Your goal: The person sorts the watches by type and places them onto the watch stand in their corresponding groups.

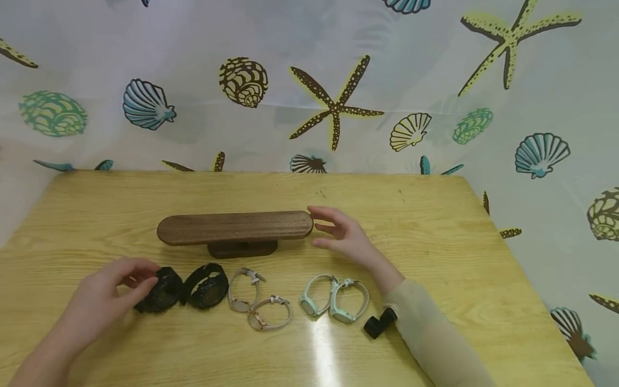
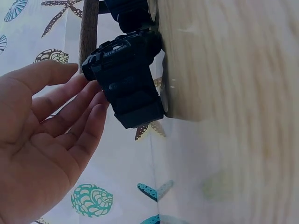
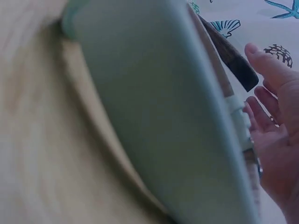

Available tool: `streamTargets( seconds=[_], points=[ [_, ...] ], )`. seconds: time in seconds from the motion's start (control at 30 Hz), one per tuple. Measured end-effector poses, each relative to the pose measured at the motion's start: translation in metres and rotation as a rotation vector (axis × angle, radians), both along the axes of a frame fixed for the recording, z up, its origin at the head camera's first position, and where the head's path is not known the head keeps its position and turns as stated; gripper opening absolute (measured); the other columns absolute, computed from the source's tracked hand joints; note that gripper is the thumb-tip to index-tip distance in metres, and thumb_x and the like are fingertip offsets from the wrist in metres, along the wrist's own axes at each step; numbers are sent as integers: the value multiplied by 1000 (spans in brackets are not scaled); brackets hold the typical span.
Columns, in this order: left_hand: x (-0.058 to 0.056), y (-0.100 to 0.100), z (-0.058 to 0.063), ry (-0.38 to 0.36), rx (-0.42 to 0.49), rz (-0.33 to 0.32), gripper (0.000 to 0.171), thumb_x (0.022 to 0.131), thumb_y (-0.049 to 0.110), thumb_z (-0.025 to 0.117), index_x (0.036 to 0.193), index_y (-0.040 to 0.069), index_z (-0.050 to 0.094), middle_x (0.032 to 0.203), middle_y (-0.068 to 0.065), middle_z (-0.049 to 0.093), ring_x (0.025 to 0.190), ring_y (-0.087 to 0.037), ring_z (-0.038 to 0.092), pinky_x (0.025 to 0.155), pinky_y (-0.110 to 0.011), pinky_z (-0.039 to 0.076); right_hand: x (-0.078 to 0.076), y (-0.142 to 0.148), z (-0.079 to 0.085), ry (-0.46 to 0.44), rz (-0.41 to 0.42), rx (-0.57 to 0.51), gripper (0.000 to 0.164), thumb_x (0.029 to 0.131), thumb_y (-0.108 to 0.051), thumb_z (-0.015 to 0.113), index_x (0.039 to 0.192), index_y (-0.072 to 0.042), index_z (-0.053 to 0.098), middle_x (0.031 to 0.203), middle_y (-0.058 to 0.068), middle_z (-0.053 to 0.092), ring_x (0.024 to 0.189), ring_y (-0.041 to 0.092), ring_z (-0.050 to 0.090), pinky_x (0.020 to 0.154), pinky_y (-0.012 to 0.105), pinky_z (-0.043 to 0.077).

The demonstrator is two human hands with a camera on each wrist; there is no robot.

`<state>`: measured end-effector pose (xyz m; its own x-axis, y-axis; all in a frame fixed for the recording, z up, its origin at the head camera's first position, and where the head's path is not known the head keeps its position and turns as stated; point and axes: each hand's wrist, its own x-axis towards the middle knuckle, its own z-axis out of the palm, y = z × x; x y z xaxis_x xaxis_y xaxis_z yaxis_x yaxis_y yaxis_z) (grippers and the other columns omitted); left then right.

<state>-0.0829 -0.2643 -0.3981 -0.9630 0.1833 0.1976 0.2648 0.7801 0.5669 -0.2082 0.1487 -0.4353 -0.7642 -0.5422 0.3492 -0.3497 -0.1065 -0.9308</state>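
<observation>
My left hand [image 1: 103,293] is at the left side of a black watch [image 1: 164,290] lying on the table. In the left wrist view its fingers [image 2: 86,121] are loosely bent beside that watch [image 2: 128,79], and the thumb tip stays apart from it; contact is hard to tell. A second black watch [image 1: 208,287] lies just to the right. Behind the row is a brown wooden display stand [image 1: 237,227] with a rounded bar. My right hand [image 1: 345,236] hovers at the bar's right end, fingers spread and holding nothing; whether a fingertip touches the bar is unclear.
Two pale-strapped watches [image 1: 271,314] lie in front of the stand, and two mint-green watches [image 1: 349,302] farther right. A small black object [image 1: 379,323] is at the right sleeve. Patterned cloth [image 1: 193,123] hangs behind the wooden table [image 1: 411,215].
</observation>
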Motion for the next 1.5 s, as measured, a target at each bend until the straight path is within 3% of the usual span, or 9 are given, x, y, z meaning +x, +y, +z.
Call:
streamTargets(
  seconds=[0.17,0.27,0.5,0.7,0.9,1.1,1.33,1.5],
  points=[
    [0,-1,1,-58,-60,-17,18,87,17,72,104,12,68,92,4,65,77,1,56,62,-27,49,-2,-11,-2,-2,4,36,66,79,19,65,139,7,40,145,21,39,129,28,41,105,41,39],
    [0,0,1,-68,-96,-31,20,84,18,75,103,13,69,94,4,65,78,-3,57,62,-28,49,3,-17,6,-18,-25,41,64,80,18,65,139,9,40,144,22,39,126,27,44,104,43,39],
    [-1,3,2,-131,-133,-71,30,82,17,77,108,6,67,101,-6,66,83,-20,61,68,-38,52,9,-24,17,-85,-85,46,55,86,10,65,137,6,46,139,19,47,122,32,50,99,40,45],
    [-4,4,3,-205,-168,-64,32,84,21,74,109,1,65,87,-1,64,77,-17,58,63,-37,49,9,-25,18,-114,-102,53,53,86,8,65,136,4,47,138,19,49,120,35,52,94,37,48],
    [-8,9,1,-222,-191,-31,28,85,21,73,102,0,67,70,5,53,64,-12,47,55,-29,40,4,-22,9,-115,-108,50,54,86,9,65,137,3,48,139,17,48,119,32,54,95,37,48],
    [-8,8,0,-202,-168,9,22,85,17,71,99,0,67,74,2,54,67,-15,47,57,-31,40,-4,-18,-7,-107,-98,39,55,87,6,65,138,-3,49,139,13,49,118,29,55,93,37,49],
    [-8,-1,8,-200,-99,111,37,89,27,68,109,-5,64,84,-4,63,75,-17,55,58,-31,44,-4,-15,-11,-73,-89,29,53,88,-1,68,138,-6,50,139,9,50,117,27,56,93,37,49],
    [-9,-5,18,-163,7,200,42,90,33,68,112,-2,64,93,-9,66,72,3,53,55,-22,46,-4,-14,-13,-59,-78,3,53,88,-1,68,137,-3,50,140,9,49,119,27,55,96,38,47]
  ],
)
